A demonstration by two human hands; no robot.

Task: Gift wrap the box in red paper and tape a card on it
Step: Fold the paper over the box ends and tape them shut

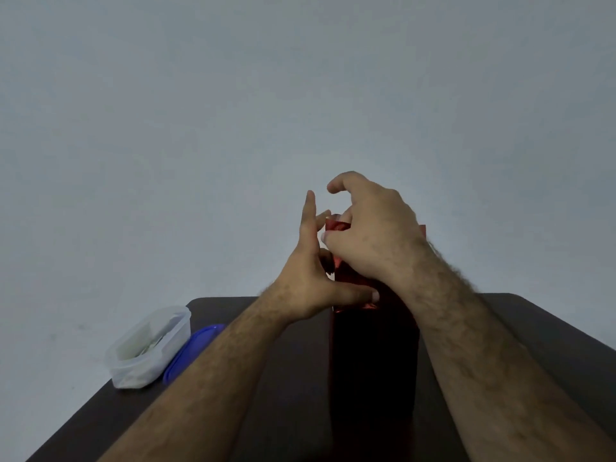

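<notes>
a: box location?
b: standing upright at table middle, tall box (373, 361) wrapped in dark red paper (336, 225), near face in shadow. sitting on the dark table (550, 331).

a: left hand?
b: left hand (311, 281) against the box's upper left side. thumb stretched right, pressed flat across the front near the top edge. index finger straight up, other fingers reaching toward the paper flap at the top. spread wide, not curled round anything.

a: right hand?
b: right hand (373, 235) over the box top, fingers curled down. thumb and a lower finger pinching the shiny red paper flap at the top left corner. index finger arched above, touching nothing.

a: paper state at top?
b: crumpled, glossy, partly hidden by both hands. can't tell how far folded. small red corner visible behind the right wrist.

a: card? tape?
b: can't tell, neither made out.

a: other stuff?
b: clear plastic container (148, 346) at the table's left edge, something pale inside, too blurry to name. blue lid (190, 348) just beside it on its right, partly behind the left forearm. plain grey wall (300, 95) behind.
</notes>
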